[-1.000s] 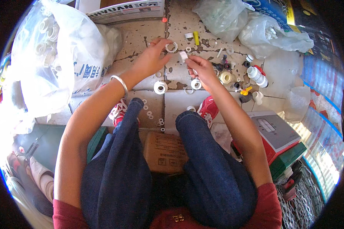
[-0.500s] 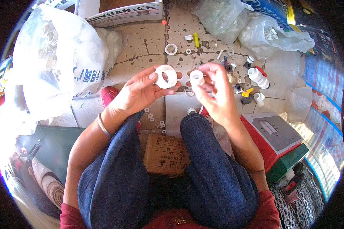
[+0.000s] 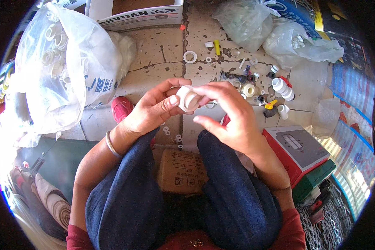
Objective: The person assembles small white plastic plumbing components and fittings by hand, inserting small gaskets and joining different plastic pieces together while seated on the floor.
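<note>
A cracked, stained tile floor [image 3: 162,50] is seen from above, lit by hard sunlight. A large clear plastic bag of white fittings [image 3: 66,62] is slumped at the left, and two smaller clear bags [image 3: 275,29] are lying at the upper right. A flat cardboard box [image 3: 143,14] is set along the top edge. Small pipe parts [image 3: 254,85] are scattered near the middle right, among them a loose white ring [image 3: 190,56] and a yellow piece [image 3: 217,47]. A red and white carton [image 3: 298,152] is placed at the right, just beside the right knee, and a small brown cardboard box [image 3: 181,171] is lying between the legs in blue denim. A red shoe [image 3: 122,109] is visible below the left hand.

A white plastic fitting [image 3: 186,98] is held above the floor, between the two hands. It is pinched by the thumb and fingers of the left hand [image 3: 152,110], and it is touched at its upper side by the curled fingertips of the right hand [image 3: 231,114], whose thumb is held apart below.

Half a second earlier, two separate white pieces were held, one in each hand, with a gap between them. They are now brought together as one, and the hands are closer to each other.
</note>
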The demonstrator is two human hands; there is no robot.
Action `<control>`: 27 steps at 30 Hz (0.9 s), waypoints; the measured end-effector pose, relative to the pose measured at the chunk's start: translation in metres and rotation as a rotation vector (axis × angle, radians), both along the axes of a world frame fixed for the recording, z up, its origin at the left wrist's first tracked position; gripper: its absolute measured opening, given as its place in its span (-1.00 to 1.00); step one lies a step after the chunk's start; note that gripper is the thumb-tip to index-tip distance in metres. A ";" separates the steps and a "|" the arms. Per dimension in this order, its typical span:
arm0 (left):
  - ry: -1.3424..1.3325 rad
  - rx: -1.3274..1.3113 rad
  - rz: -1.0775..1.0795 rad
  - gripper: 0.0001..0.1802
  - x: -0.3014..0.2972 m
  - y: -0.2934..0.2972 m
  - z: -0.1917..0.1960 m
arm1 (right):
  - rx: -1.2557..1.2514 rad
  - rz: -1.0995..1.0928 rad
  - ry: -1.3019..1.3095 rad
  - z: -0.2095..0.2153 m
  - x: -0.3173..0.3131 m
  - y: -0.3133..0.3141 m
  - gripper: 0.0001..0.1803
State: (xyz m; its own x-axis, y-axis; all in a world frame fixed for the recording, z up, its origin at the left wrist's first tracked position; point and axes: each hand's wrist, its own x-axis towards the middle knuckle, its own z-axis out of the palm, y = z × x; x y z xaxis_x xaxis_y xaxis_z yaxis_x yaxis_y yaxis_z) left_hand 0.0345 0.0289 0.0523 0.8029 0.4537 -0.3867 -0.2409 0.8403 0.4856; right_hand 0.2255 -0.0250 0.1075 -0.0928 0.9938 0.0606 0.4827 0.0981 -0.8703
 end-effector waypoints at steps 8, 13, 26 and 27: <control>0.095 0.122 -0.107 -0.49 0.001 -0.002 0.008 | -0.250 -0.160 0.192 -0.017 -0.004 -0.005 -0.67; 0.264 0.404 -0.156 -0.59 0.003 -0.006 0.012 | -0.402 -0.177 0.332 -0.023 -0.006 -0.007 -0.71; 0.547 0.304 -0.072 -0.70 -0.005 -0.005 -0.032 | -0.561 -0.126 0.077 -0.140 0.028 0.004 -0.59; 0.540 0.281 -0.057 -0.70 -0.008 -0.007 -0.036 | -0.472 -0.149 -0.191 -0.154 0.031 0.009 -0.56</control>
